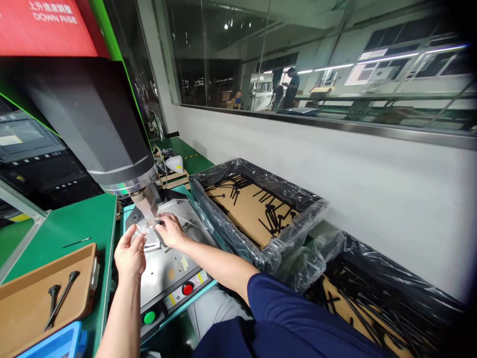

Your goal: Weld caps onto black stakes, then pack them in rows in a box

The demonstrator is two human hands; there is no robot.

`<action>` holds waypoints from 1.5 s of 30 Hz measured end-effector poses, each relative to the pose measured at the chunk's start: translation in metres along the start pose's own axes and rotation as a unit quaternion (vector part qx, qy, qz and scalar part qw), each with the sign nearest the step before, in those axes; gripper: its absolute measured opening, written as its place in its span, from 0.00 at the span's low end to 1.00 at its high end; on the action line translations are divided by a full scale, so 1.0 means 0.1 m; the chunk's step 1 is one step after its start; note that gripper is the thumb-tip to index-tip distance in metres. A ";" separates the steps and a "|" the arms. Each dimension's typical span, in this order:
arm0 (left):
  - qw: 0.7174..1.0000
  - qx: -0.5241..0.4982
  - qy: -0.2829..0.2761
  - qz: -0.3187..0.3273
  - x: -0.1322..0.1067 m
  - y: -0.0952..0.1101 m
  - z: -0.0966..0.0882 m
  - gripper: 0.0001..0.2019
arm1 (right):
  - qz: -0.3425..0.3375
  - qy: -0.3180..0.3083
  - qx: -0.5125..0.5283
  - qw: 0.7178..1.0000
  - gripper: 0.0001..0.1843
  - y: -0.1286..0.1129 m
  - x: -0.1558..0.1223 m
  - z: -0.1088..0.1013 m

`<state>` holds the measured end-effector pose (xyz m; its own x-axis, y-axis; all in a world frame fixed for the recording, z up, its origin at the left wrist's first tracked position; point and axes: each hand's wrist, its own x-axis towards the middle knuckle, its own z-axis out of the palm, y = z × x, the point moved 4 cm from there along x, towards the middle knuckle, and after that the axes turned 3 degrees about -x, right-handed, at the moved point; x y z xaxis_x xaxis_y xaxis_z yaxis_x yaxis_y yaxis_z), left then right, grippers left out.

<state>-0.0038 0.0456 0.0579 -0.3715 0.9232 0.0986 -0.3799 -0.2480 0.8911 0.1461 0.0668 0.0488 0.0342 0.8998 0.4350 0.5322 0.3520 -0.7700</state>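
Observation:
My left hand (130, 253) is raised at the front of the press plate, thumb and fingers closed on the edge of a small clear plastic piece (141, 229). My right hand (171, 231) reaches in from the right, its fingers pinched at the other side of that piece, where a small dark part (160, 223) shows at the fingertips. Both hands are just below the metal horn (146, 201) of the machine. Beneath them lies the grey metal base plate (167, 273). Fingers and glare hide the exact shape of the clear piece.
Right of the machine stands a plastic-lined tray (238, 256) of black stemmed parts; another lined bin (372, 298) is nearer. At left, a brown tray (26, 308) holds two black parts beside a blue bin (55, 343). Green (149, 317) and red (188, 288) buttons are on the base's front.

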 end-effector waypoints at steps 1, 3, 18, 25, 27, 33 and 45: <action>1.000 0.004 0.006 -0.005 -0.01 -0.01 -0.02 0.27 | 0.005 0.002 0.008 1.000 0.12 0.01 -0.09 -0.03; 1.000 0.020 0.013 -0.014 -0.04 -0.04 -0.07 0.27 | 0.038 -0.007 0.033 0.999 0.13 0.07 -0.31 -0.08; 0.979 0.186 0.067 0.046 -1.07 -0.17 -0.60 0.16 | 0.087 -0.165 0.375 0.908 0.23 0.13 -1.18 -0.15; 0.973 0.183 -0.088 0.113 -1.53 0.07 -0.45 0.16 | -0.004 -0.111 0.250 0.962 0.16 -0.09 -1.40 -0.18; 0.968 0.197 -0.093 0.123 -1.56 0.08 -0.49 0.16 | -0.027 -0.104 0.241 0.965 0.17 -0.10 -1.45 -0.14; 0.965 0.214 -0.074 0.135 -1.58 0.07 -0.59 0.16 | -0.026 -0.133 0.240 0.961 0.23 -0.07 -1.48 -0.01; 0.993 -0.063 0.042 -0.087 -1.48 0.08 -0.80 0.18 | 0.130 -0.388 0.375 0.832 0.21 -0.24 -1.79 0.05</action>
<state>-0.0198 -0.1166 0.0154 -0.3589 0.9286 -0.0945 -0.5454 -0.1264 0.8286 0.1227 -0.1015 -0.0127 -0.6458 0.7635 0.0009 -0.0960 -0.0800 -0.9922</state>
